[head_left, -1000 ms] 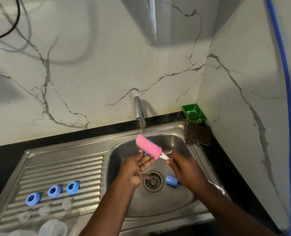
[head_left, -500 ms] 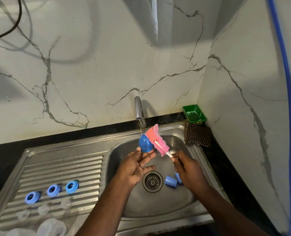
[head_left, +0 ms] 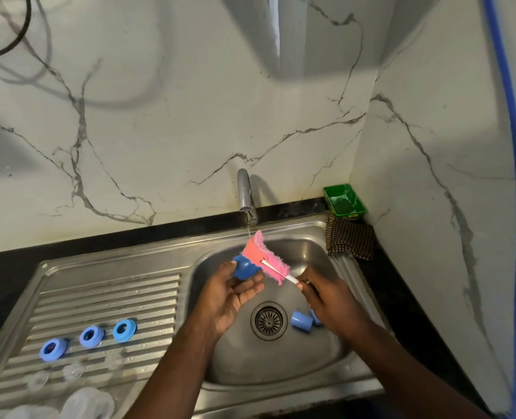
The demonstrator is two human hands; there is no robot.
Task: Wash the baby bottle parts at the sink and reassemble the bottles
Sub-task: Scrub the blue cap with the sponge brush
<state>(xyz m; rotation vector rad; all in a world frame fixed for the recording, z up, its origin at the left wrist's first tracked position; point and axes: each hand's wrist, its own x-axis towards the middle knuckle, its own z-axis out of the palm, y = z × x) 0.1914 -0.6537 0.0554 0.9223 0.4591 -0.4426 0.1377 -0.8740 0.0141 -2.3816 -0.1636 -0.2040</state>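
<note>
The left hand (head_left: 229, 294) pinches a blue cap (head_left: 244, 267) between thumb and fingertips, held in the air at about eleven o'clock of the drain (head_left: 268, 320). The right hand (head_left: 332, 300) grips the white stem of the brush (head_left: 265, 258) between thumb and curled fingers. The brush's pink sponge head touches the cap and reaches towards twelve o'clock, under the thin stream from the tap (head_left: 246, 195).

Both hands are inside the rim of the sink (head_left: 280, 385), with bare steel below them around the drain. At three o'clock of the drain a second cap (head_left: 301, 321) lies on its side on the basin floor, just beside the right hand. Another blue piece (head_left: 316, 317) behind it is partly hidden by that hand.

The ribbed drainboard (head_left: 105, 294) at nine o'clock carries three blue rings (head_left: 92, 336) in a slanted row. Three clear teats (head_left: 73, 371) sit in front of them, and blurred clear bottles (head_left: 87, 402) at its near edge.

At one o'clock, in the wall corner, a green tray (head_left: 344, 192) holds a dark scrub pad (head_left: 342, 205). A checked cloth (head_left: 349, 241) lies just in front of the tray, lapping the sink rim.
</note>
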